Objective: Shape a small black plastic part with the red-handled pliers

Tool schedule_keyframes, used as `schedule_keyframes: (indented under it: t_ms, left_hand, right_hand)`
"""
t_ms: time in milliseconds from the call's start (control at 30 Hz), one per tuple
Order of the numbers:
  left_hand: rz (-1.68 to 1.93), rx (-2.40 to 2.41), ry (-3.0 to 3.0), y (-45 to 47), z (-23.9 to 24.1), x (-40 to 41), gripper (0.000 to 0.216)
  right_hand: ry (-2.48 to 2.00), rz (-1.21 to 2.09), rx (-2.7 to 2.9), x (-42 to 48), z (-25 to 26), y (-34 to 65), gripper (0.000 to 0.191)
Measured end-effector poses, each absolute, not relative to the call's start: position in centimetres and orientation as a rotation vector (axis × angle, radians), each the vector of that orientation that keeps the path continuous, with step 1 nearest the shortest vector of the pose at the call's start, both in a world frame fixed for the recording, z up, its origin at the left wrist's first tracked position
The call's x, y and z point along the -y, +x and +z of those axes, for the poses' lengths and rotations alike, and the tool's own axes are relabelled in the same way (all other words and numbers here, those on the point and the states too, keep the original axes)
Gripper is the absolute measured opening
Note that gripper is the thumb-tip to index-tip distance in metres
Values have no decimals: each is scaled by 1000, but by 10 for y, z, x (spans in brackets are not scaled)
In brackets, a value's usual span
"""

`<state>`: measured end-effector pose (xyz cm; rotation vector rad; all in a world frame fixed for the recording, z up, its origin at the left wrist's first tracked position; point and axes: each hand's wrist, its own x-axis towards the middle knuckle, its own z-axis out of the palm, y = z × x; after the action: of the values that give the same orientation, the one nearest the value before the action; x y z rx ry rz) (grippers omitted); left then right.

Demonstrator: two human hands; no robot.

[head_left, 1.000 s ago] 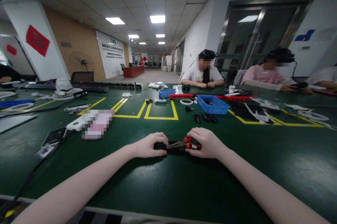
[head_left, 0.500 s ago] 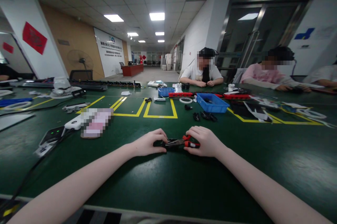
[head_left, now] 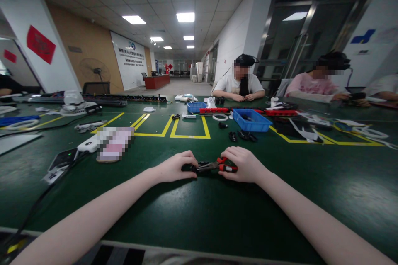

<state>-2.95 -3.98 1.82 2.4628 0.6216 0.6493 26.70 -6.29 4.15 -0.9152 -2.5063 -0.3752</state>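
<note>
Red-and-black handled pliers (head_left: 228,168) lie in my right hand (head_left: 246,165), whose fingers are wrapped round the handles. The metal jaws point left, toward my left hand (head_left: 175,167). Between the thumb and fingers of that hand is a small black piece (head_left: 188,168), mostly covered, so its kind is unclear. The jaw tips meet the right end of the black piece; whether they grip it I cannot tell. Both hands are low over the green table (head_left: 199,211).
Beyond my hands are small black parts (head_left: 247,136), a blue tray (head_left: 251,122) and red strips (head_left: 214,110). At left lie a patterned phone-like item (head_left: 113,144), a white device (head_left: 88,144) and a black cable (head_left: 40,198). Two people sit across the table.
My right hand and the pliers have shifted very slightly right and up, with the jaws looking a little more apart. My left hand keeps its hold on the black piece.
</note>
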Motion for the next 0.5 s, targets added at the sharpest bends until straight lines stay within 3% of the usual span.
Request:
schedule_keyframes:
  t_ms: [500]
  left_hand:
    - [636, -603, 2457, -30, 19, 39, 23]
  right_hand:
    - [-929, -361, 2449, 62, 39, 269, 34]
